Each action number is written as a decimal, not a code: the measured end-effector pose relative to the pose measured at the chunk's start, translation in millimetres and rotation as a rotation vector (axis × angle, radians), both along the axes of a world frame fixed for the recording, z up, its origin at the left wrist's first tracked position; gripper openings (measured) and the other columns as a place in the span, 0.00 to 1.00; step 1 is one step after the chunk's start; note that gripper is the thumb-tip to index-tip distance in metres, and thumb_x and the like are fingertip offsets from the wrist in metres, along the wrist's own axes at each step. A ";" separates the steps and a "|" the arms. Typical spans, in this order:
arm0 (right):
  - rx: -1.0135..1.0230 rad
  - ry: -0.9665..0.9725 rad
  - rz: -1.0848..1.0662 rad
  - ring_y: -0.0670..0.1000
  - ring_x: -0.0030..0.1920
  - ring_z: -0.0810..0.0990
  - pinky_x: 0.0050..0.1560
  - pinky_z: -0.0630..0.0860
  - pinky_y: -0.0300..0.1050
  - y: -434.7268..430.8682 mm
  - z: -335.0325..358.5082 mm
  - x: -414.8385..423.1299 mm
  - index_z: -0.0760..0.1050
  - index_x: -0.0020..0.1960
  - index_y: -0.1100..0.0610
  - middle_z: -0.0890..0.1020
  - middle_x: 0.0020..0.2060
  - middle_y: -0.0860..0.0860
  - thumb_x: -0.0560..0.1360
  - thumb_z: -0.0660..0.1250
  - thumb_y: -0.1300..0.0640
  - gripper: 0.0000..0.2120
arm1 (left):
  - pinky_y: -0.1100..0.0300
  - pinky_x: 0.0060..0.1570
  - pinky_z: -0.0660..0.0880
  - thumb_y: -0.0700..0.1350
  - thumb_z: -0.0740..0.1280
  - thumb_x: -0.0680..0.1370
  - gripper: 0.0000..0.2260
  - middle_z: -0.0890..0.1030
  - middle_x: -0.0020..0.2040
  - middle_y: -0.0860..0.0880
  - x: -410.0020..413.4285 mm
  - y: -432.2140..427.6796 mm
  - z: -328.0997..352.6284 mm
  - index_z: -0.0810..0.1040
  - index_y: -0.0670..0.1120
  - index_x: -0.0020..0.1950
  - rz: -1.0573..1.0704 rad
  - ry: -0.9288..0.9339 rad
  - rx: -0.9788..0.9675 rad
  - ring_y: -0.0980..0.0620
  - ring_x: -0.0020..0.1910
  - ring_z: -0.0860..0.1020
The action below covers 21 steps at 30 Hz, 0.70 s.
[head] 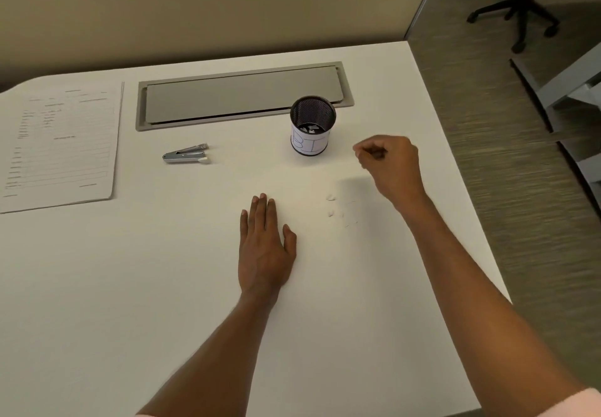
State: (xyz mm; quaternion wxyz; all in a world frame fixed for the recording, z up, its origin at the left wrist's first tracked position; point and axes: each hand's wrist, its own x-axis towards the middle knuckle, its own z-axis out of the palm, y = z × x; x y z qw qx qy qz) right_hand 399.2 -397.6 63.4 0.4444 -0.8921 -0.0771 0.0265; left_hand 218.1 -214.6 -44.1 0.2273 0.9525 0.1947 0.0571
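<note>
On white desk [130, 286]: grey cable hatch [242, 94] at 12 o'clock, printed form [61, 143] at 10. Left hand [265, 247] lies flat near centre, palm down, fingers straight and together, thumb slightly out. Right hand [390, 163] at 2 o'clock, wrist bent, fingers curled, tips pinched together; can't tell if anything's between them. Black mesh cup [309, 145] near its 9 o'clock, white bits inside. Staple remover [186, 154] at 11. Paper scraps [331, 197] lie loose at right hand's 7 o'clock.

Left hand [265, 250] flat, fingers straight; right hand [390, 163] raised, fingers curled tight
</note>
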 end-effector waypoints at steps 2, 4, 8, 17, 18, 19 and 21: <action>-0.047 0.057 -0.015 0.48 0.43 0.86 0.52 0.83 0.41 -15.8 -23.2 -23.0 0.87 0.50 0.60 0.89 0.44 0.53 0.76 0.74 0.64 0.05 | 0.48 0.86 0.51 0.47 0.61 0.85 0.27 0.63 0.86 0.43 0.0 -0.3 -0.1 0.64 0.39 0.84 -0.001 -0.007 0.001 0.47 0.87 0.57; -0.127 0.088 -0.030 0.50 0.44 0.85 0.54 0.83 0.46 -25.6 -42.8 -43.6 0.86 0.51 0.61 0.88 0.46 0.55 0.76 0.74 0.64 0.05 | 0.48 0.86 0.51 0.47 0.61 0.85 0.27 0.62 0.86 0.43 -0.2 0.3 -0.8 0.63 0.39 0.84 -0.001 -0.005 0.004 0.47 0.87 0.56; -0.240 0.084 -0.038 0.55 0.48 0.83 0.54 0.81 0.51 -31.2 -68.0 -71.0 0.84 0.54 0.61 0.84 0.49 0.55 0.75 0.76 0.63 0.08 | 0.48 0.87 0.50 0.48 0.60 0.86 0.28 0.61 0.86 0.44 0.2 0.1 -2.6 0.62 0.39 0.84 -0.001 0.004 0.002 0.47 0.87 0.55; -0.373 -0.079 -0.157 0.61 0.53 0.81 0.54 0.80 0.57 2.7 -76.3 -82.4 0.81 0.52 0.64 0.82 0.50 0.60 0.77 0.75 0.59 0.09 | 0.48 0.87 0.50 0.48 0.59 0.85 0.28 0.61 0.86 0.44 -0.8 0.2 -3.3 0.62 0.39 0.84 0.001 0.003 0.000 0.48 0.87 0.55; -0.386 -0.087 -0.168 0.61 0.52 0.81 0.53 0.80 0.58 5.1 -78.0 -81.6 0.81 0.51 0.64 0.82 0.49 0.60 0.77 0.74 0.59 0.08 | 0.48 0.86 0.50 0.48 0.59 0.85 0.28 0.62 0.86 0.44 -0.7 0.5 -3.6 0.62 0.39 0.84 -0.001 0.002 0.002 0.48 0.87 0.55; -0.398 -0.090 -0.171 0.61 0.51 0.81 0.51 0.80 0.57 7.1 -79.1 -80.9 0.81 0.50 0.64 0.81 0.48 0.59 0.78 0.74 0.60 0.06 | 0.48 0.86 0.50 0.48 0.59 0.85 0.28 0.62 0.86 0.44 -0.6 0.5 -3.7 0.63 0.39 0.84 -0.002 0.001 0.003 0.47 0.87 0.55; -0.414 -0.092 -0.165 0.60 0.48 0.81 0.48 0.80 0.56 9.7 -81.2 -78.7 0.81 0.46 0.63 0.81 0.45 0.58 0.78 0.72 0.62 0.04 | 0.48 0.86 0.50 0.48 0.59 0.85 0.28 0.62 0.86 0.44 -0.4 0.3 -3.6 0.63 0.39 0.84 -0.003 -0.001 0.002 0.47 0.87 0.55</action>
